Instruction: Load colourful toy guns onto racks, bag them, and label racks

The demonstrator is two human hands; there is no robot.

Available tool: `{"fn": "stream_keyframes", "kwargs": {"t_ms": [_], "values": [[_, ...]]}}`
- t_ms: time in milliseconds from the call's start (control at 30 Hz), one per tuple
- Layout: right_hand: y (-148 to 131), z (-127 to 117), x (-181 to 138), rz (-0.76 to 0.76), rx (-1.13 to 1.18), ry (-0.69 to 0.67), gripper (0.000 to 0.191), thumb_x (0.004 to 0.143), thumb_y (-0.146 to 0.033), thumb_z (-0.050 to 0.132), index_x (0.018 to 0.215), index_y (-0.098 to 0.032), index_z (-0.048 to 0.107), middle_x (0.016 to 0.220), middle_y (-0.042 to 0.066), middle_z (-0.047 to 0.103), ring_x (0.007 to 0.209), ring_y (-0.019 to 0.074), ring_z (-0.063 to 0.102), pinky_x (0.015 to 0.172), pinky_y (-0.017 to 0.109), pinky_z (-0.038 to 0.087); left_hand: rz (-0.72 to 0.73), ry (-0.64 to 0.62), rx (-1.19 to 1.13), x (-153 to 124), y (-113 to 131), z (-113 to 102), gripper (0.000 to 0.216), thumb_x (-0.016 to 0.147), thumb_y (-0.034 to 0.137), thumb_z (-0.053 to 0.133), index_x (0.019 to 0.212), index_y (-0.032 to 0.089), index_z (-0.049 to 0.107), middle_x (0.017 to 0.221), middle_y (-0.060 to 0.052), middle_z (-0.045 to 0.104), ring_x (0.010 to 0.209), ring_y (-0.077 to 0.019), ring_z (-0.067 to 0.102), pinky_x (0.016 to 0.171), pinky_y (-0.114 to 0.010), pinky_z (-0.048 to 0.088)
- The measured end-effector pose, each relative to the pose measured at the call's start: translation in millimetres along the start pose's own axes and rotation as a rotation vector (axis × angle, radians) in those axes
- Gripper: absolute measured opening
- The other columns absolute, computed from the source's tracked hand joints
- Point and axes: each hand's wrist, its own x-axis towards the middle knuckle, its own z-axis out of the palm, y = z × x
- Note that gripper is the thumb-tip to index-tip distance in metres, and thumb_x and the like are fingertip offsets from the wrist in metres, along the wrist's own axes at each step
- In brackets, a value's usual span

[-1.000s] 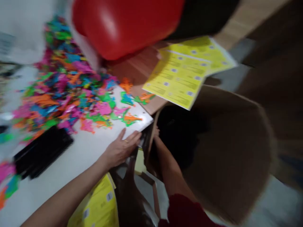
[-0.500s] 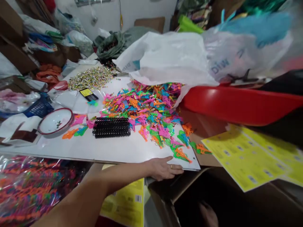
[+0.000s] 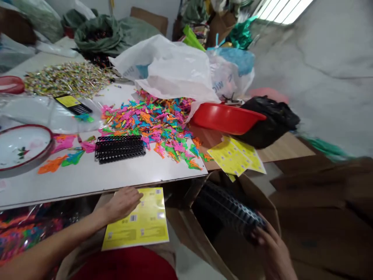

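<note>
My right hand (image 3: 272,243) grips the near end of a stack of black plastic strips (image 3: 230,206) with rows of holes, slightly blurred. The stack slants across the mouth of a cardboard box (image 3: 201,241). My left hand (image 3: 124,202) lies palm down with fingers stretched out on a yellow printed sheet (image 3: 145,229), which rests on my lap. Similar black strips (image 3: 119,151) are stacked on the white table (image 3: 128,175). Behind and right of them spreads a heap of bright plastic gun-shaped pieces (image 3: 154,116).
A white enamel bowl (image 3: 26,146) with a red rim stands at the table's left. Beyond lies a pile of small pieces (image 3: 70,77). A red basin (image 3: 227,118) and more yellow sheets (image 3: 236,155) sit at the right, beside a black bag (image 3: 268,120).
My left hand has moved from the table edge down onto the yellow sheet. My right hand, mostly hidden low in the box before, now shows with black strips. The view has swung right.
</note>
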Motion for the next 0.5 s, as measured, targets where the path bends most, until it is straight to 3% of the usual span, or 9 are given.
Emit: {"fn": "stream_keyframes", "kwargs": {"t_ms": [67, 167, 233, 300, 367, 500], "values": [[-5, 37, 7, 0.003, 0.085, 0.005, 0.056, 0.055, -0.039, 0.078, 0.108, -0.025, 0.069, 0.077, 0.005, 0.066, 0.056, 0.0181, 0.059, 0.045, 0.032, 0.049, -0.096, 0.014, 0.044, -19, 5, 16, 0.032, 0.096, 0.024, 0.038, 0.120, 0.019, 0.058, 0.114, -0.009, 0.066, 0.106, -0.0208, 0.061, 0.092, -0.034, 0.046], [-14, 121, 21, -0.031, 0.128, -0.245, 0.060, 0.057, -0.030, 0.067, 0.116, -0.018, 0.064, 0.078, 0.002, 0.068, 0.052, 0.0113, 0.052, 0.049, 0.026, 0.045, -0.255, 0.040, 0.081, -29, 20, 35, 0.037, 0.094, 0.026, 0.040, 0.127, 0.019, 0.055, 0.130, -0.012, 0.060, 0.120, -0.0245, 0.055, 0.097, -0.039, 0.044], [-13, 176, 29, -0.039, 0.135, -0.384, 0.056, 0.056, -0.029, 0.064, 0.110, -0.016, 0.066, 0.085, 0.002, 0.069, 0.053, 0.0090, 0.049, 0.050, 0.024, 0.043, -0.338, 0.057, 0.075, -28, 29, 41, 0.040, 0.093, 0.027, 0.042, 0.129, 0.017, 0.053, 0.132, -0.014, 0.058, 0.123, -0.0268, 0.053, 0.100, -0.043, 0.043], [-8, 217, 36, -0.068, 0.119, -0.438, 0.051, 0.056, -0.030, 0.063, 0.105, -0.016, 0.067, 0.094, 0.005, 0.070, 0.060, 0.0110, 0.053, 0.054, 0.025, 0.045, -0.395, 0.032, 0.035, -24, 34, 39, 0.045, 0.091, 0.028, 0.044, 0.133, 0.015, 0.050, 0.135, -0.016, 0.056, 0.126, -0.0285, 0.050, 0.104, -0.048, 0.039], [-2, 241, 46, -0.120, 0.108, -0.401, 0.047, 0.057, -0.032, 0.064, 0.101, -0.016, 0.068, 0.098, 0.006, 0.070, 0.069, 0.0144, 0.058, 0.061, 0.027, 0.049, -0.451, -0.070, -0.029, -18, 37, 30, 0.050, 0.089, 0.028, 0.047, 0.137, 0.014, 0.046, 0.139, -0.017, 0.053, 0.129, -0.0295, 0.047, 0.107, -0.051, 0.035], [8, 266, 66, -0.225, 0.064, -0.288, 0.041, 0.061, -0.034, 0.067, 0.098, -0.016, 0.068, 0.090, 0.005, 0.070, 0.078, 0.0187, 0.061, 0.074, 0.034, 0.051, -0.560, -0.281, -0.120, -3, 39, 9, 0.060, 0.085, 0.029, 0.052, 0.141, 0.012, 0.041, 0.142, -0.019, 0.048, 0.131, -0.0304, 0.045, 0.108, -0.050, 0.031]]}}
